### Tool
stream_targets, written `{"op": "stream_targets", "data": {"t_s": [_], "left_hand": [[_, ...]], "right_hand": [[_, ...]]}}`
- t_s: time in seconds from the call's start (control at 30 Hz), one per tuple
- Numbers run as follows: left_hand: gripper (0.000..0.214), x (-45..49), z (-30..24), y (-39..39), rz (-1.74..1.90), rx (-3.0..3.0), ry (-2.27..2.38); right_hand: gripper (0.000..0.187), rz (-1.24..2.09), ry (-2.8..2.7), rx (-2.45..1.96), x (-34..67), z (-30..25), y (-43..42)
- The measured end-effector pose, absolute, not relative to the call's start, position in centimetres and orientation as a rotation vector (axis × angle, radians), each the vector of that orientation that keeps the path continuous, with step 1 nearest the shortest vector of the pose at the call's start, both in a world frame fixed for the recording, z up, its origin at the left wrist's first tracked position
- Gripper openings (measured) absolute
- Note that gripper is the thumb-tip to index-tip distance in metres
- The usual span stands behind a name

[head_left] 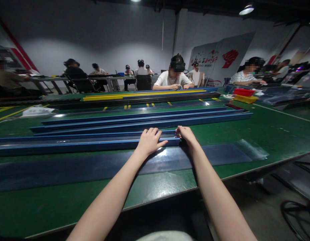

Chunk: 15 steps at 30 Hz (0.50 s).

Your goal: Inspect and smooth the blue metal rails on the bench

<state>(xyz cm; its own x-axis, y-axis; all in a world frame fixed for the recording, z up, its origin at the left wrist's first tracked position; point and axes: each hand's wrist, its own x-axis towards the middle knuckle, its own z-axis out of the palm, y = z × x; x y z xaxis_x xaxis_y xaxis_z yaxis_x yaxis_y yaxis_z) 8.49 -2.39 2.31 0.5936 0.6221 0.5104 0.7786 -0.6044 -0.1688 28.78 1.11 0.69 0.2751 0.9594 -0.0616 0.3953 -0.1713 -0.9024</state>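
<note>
A long blue channel strip with raised walls lies across the green table before me, with clear film along its inside. My left hand rests palm down across it near its right end, fingers spread over the far wall and thumb stretched out to the right. Right at the strip's end, my right hand has its fingertips bent together; what they pinch is hidden. A flat transparent plastic sleeve lies closer to me, passing under my forearms.
More blue channel strips lie just beyond, with yellow strips farther back. Red and yellow trays stand at the right. A person works across the green table, whose near edge runs below my forearms.
</note>
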Motion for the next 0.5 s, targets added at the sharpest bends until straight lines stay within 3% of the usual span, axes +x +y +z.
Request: {"op": "stream_targets", "data": {"t_s": [0.5], "left_hand": [[0.044, 8.14, 3.12, -1.63, -0.422, -2.459, -0.993]], "right_hand": [[0.022, 0.873, -1.249, -1.764, 28.72, 0.89, 0.81]]}}
